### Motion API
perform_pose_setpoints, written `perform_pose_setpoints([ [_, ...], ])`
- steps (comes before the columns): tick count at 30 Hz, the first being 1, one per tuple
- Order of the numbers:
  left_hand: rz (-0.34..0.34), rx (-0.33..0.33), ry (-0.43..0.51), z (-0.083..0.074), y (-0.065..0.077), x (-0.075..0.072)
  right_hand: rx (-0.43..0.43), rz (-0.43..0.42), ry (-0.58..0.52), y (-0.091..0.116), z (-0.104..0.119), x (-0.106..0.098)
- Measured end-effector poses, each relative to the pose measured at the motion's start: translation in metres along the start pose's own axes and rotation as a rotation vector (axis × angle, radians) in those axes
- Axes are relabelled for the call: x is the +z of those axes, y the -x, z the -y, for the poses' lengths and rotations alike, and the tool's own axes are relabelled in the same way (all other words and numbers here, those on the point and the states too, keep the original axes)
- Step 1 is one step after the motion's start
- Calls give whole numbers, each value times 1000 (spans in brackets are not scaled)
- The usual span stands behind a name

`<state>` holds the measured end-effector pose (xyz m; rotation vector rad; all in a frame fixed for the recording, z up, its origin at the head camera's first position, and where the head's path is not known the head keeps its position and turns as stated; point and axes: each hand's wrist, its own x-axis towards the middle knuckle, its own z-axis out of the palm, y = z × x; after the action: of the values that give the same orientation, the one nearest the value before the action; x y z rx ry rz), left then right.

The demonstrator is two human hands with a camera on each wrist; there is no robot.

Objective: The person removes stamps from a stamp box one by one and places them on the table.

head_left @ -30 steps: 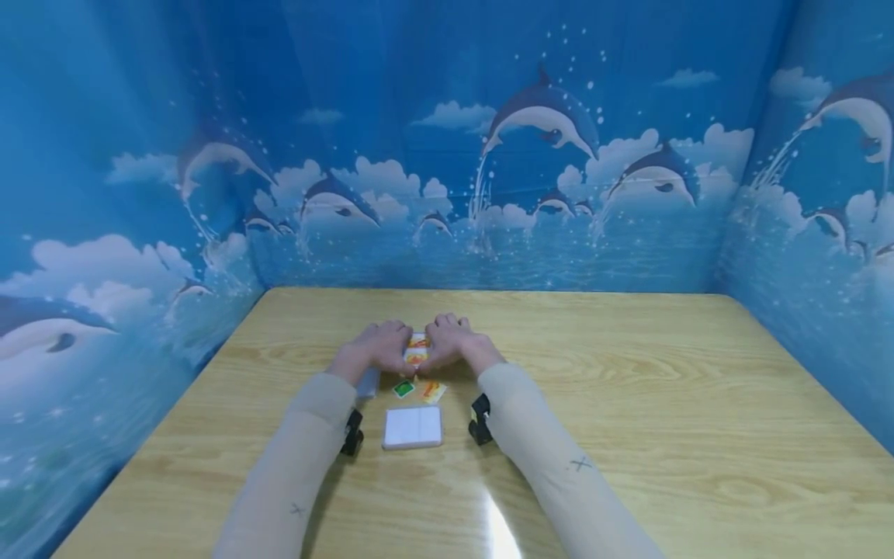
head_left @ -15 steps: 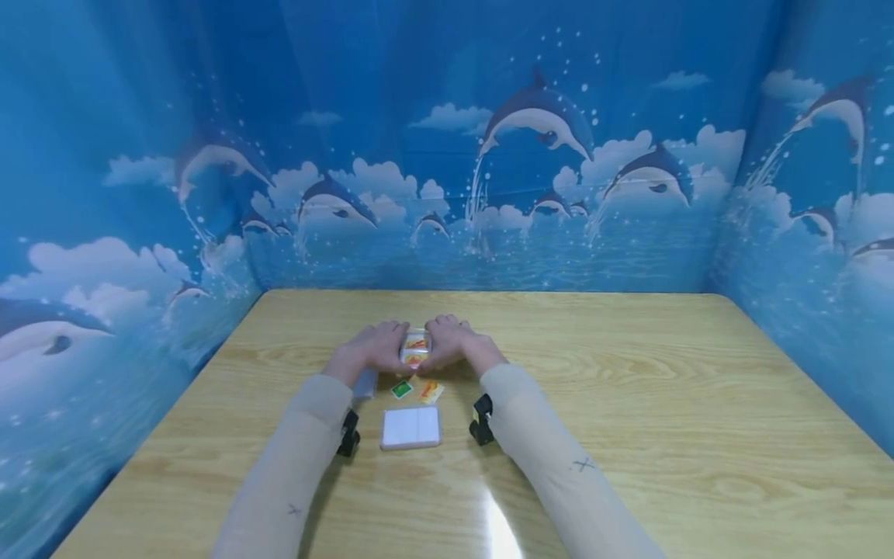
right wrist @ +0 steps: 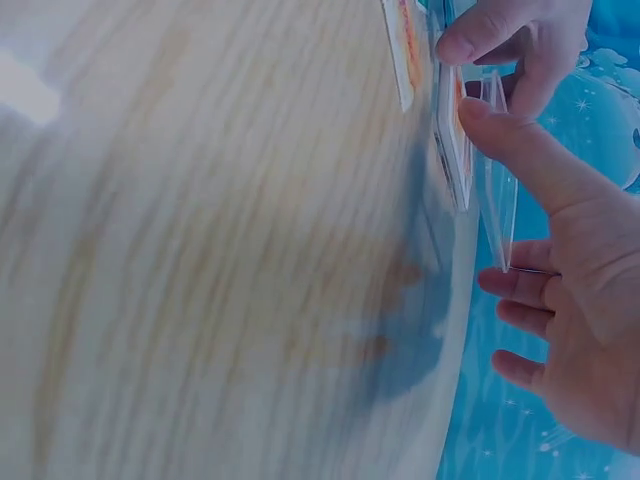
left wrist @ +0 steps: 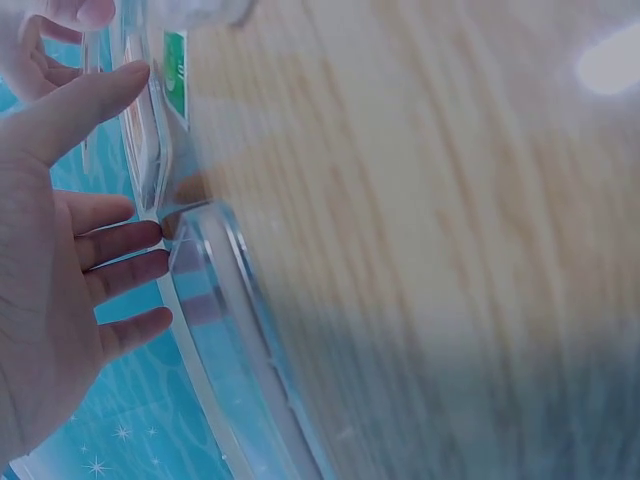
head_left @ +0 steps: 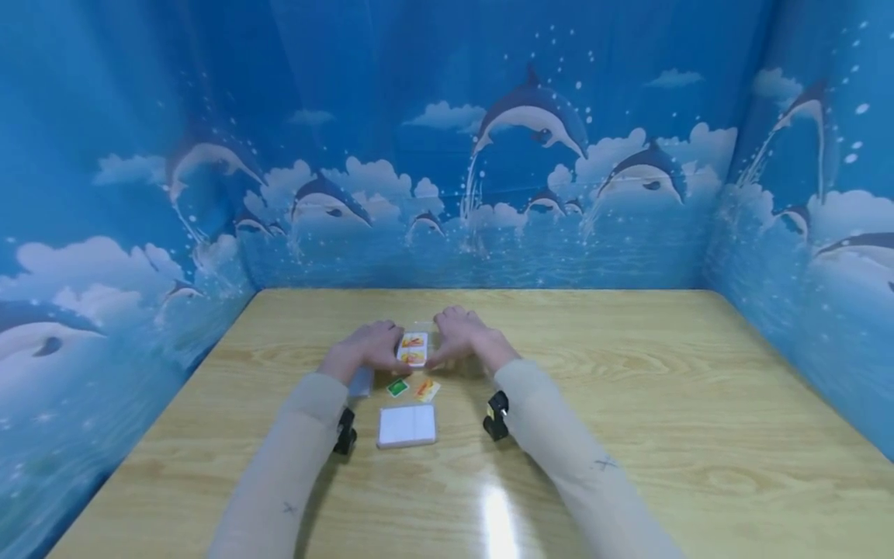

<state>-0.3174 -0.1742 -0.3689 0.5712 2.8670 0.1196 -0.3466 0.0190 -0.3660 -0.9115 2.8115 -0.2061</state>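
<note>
While the clear card case (head_left: 413, 351), with two orange pictures showing, sits between the hands toward the far side of the wooden table (head_left: 649, 404), a clear lid (right wrist: 497, 195) stands apart along its right side. The right hand (head_left: 462, 338) holds that lid between thumb and fingers, its grip fairly wide. The left hand (head_left: 372, 346) has its thumb at the case, the other fingers spread and a wide gap between; whether it grips the case or only touches it, I cannot tell. Just nearer the person lie a small green card (head_left: 397, 387) and an orange-and-white card (head_left: 427, 390), side by side. Another clear box (head_left: 361, 383), partly hidden, rests beside the left wrist, and a white rectangular box (head_left: 407, 425) lies flat nearer still, between the pale sleeves. Beyond the table hangs a blue backdrop (head_left: 391, 85) printed with leaping dolphins and clouds.
</note>
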Motion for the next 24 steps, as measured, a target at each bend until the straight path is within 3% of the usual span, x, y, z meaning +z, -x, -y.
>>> perform_pose_setpoints([
  [24, 45, -38, 28, 2, 0, 0, 5, 9, 116, 30, -33, -2],
])
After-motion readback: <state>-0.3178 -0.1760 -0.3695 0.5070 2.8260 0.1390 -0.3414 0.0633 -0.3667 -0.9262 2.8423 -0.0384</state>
